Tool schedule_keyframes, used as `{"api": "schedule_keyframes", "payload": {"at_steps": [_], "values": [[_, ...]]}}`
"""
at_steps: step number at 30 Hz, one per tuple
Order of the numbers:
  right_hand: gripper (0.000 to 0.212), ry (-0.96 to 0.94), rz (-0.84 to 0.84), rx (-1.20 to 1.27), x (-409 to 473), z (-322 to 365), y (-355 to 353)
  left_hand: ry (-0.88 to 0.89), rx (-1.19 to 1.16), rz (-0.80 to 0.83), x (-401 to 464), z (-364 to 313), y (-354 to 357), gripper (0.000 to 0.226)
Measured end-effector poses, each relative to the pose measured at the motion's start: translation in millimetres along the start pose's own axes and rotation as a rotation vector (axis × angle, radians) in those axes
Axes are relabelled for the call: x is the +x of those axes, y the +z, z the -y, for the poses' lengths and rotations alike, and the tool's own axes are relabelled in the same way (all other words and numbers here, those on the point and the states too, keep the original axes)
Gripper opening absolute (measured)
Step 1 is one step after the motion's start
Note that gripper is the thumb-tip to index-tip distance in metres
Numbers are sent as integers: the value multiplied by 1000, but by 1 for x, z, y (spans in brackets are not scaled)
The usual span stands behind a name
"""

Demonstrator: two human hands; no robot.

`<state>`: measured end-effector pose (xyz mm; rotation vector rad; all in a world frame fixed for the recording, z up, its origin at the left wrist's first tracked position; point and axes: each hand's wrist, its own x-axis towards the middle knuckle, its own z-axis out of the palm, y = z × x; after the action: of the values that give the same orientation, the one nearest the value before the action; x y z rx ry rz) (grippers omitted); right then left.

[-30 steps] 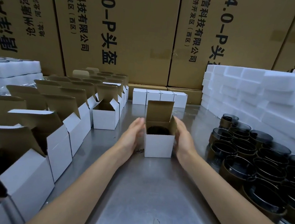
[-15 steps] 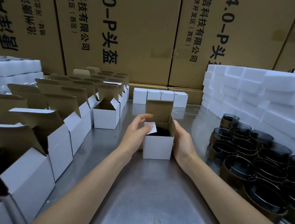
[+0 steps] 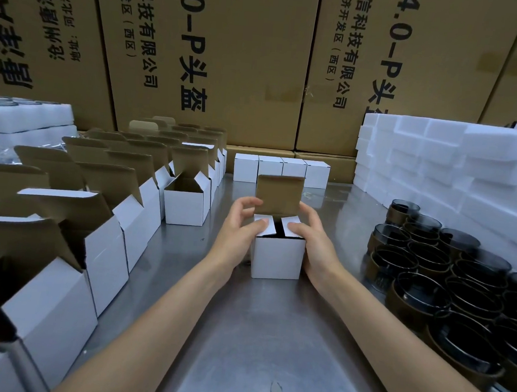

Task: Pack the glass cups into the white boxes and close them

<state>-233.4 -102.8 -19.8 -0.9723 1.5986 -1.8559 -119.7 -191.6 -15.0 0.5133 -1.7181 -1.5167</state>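
A small white box (image 3: 278,258) stands on the metal table (image 3: 248,343) in front of me. A dark glass cup sits inside it, visible only as a dark gap between the two side flaps. My left hand (image 3: 238,230) grips the box's left side, its thumb pressing the left flap down. My right hand (image 3: 315,240) grips the right side and presses the right flap down with its thumb. The brown top lid (image 3: 279,194) stands upright behind my fingers.
Rows of open white boxes (image 3: 71,243) with raised lids fill the left side. Several closed white boxes (image 3: 281,170) line the back. Many dark glass cups (image 3: 448,279) crowd the right, with white foam blocks (image 3: 445,167) behind them. Large cardboard cartons (image 3: 225,54) form the back wall.
Both hands went from flanking the open box to gripping it. The left flap was folded first, then the right; both side flaps now lie over the cup.
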Motion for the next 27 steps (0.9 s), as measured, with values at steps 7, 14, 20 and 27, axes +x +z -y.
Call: {"api": "schedule_keyframes", "payload": {"at_steps": [7, 14, 20, 27], "values": [[25, -15, -58, 45, -2, -1, -1, 1, -128, -72, 0, -2, 1, 27], [34, 8, 4, 76, -6, 0, -3, 47, -96, 21, -8, -5, 0, 29], [54, -11, 49, 94, -12, 3, 0, 117, 88, 98, -11, -2, 0, 34], [39, -118, 39, 17, -13, 0, 1, 133, 76, 21, -9, -5, -1, 14]]}}
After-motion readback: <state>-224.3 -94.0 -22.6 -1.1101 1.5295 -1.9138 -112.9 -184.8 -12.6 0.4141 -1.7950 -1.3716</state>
